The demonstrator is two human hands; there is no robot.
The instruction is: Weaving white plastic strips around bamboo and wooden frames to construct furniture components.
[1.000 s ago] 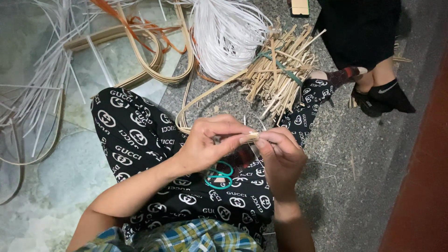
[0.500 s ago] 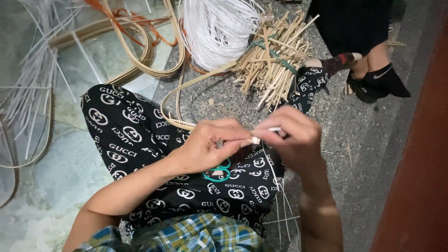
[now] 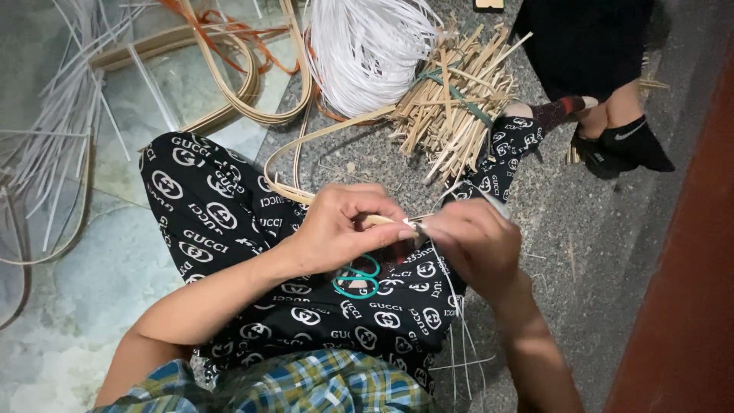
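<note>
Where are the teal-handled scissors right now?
In the head view the teal-handled scissors lie on the person's lap, on the black patterned trousers, just below the left hand and left of the right hand.

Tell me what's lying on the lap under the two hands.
Teal rubber bands lie on the black patterned trousers, partly showing below the left hand. Anything under the right hand is covered.

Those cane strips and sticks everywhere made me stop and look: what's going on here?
A seated person holds a thin cane strip between both hands over their lap. The left hand pinches it near its end, and the right hand works at the tip. A bundle of short sticks and a sheaf of white strands lie on the floor ahead. Teal-handled scissors rest on the lap.
</note>
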